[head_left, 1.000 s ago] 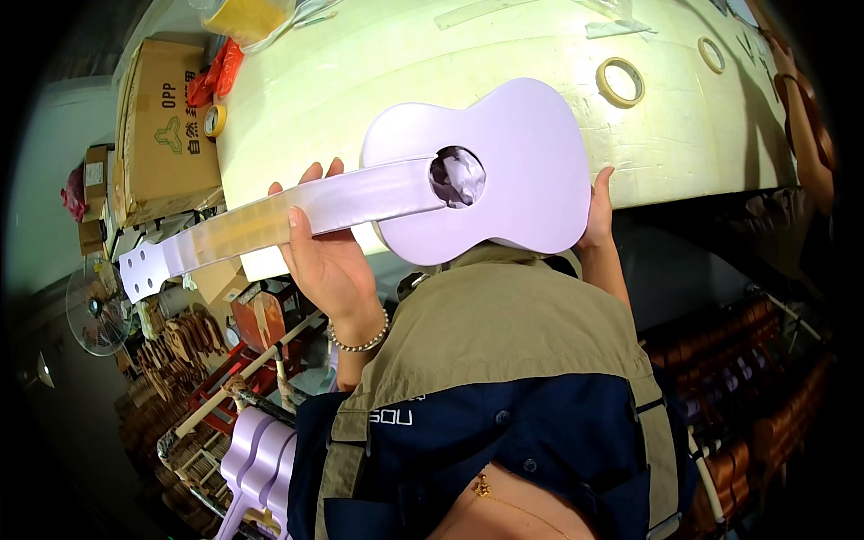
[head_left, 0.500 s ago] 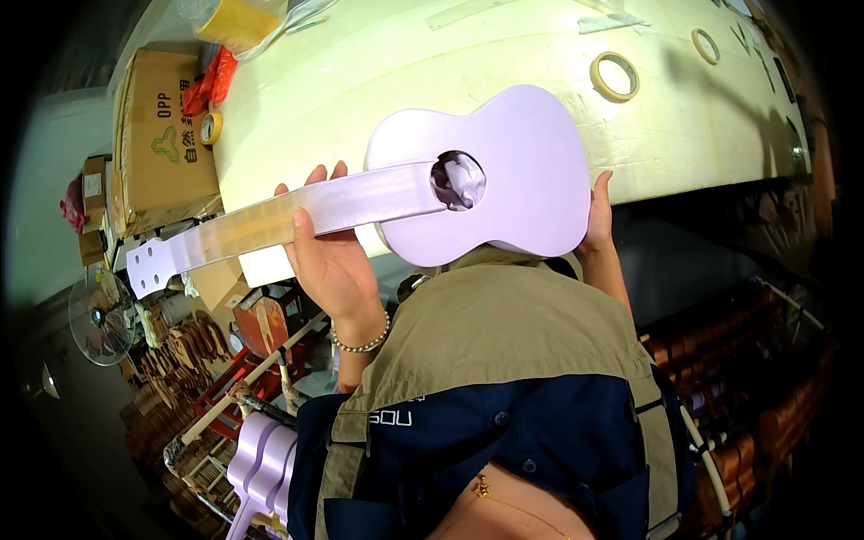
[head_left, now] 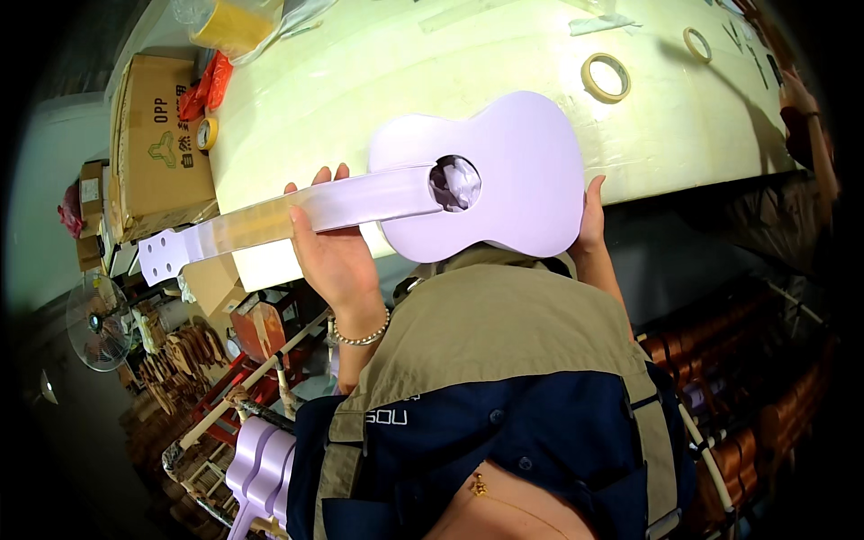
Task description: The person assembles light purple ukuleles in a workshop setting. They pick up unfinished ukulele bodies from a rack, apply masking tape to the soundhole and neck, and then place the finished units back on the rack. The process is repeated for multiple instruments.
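Observation:
A pale lilac ukulele body and neck [head_left: 526, 184] lies face up across my front, over the near edge of the table, its headstock [head_left: 162, 255] pointing left. My left hand [head_left: 340, 268] grips the neck from below, thumb on the near side and fingertips showing beyond the far side. My right hand [head_left: 590, 223] holds the rounded bottom end of the body; most of its fingers are hidden behind it. Crumpled whitish paper [head_left: 463, 183] fills part of the sound hole. A tan, tape-like strip [head_left: 256, 225] covers part of the neck's face. No strings are visible.
The pale table [head_left: 306, 99] holds two tape rolls [head_left: 606, 77] at the back right. A cardboard box [head_left: 148, 144], a red bag [head_left: 209, 85] and a yellow tape roll [head_left: 207, 134] sit left. Racked lilac bodies [head_left: 261, 459] stand lower left. Another person's arm [head_left: 814, 135] reaches in at far right.
The headstock has shifted slightly right and the body slightly left, with both hands keeping their hold. Another person's hand and arm have come into view at the far right.

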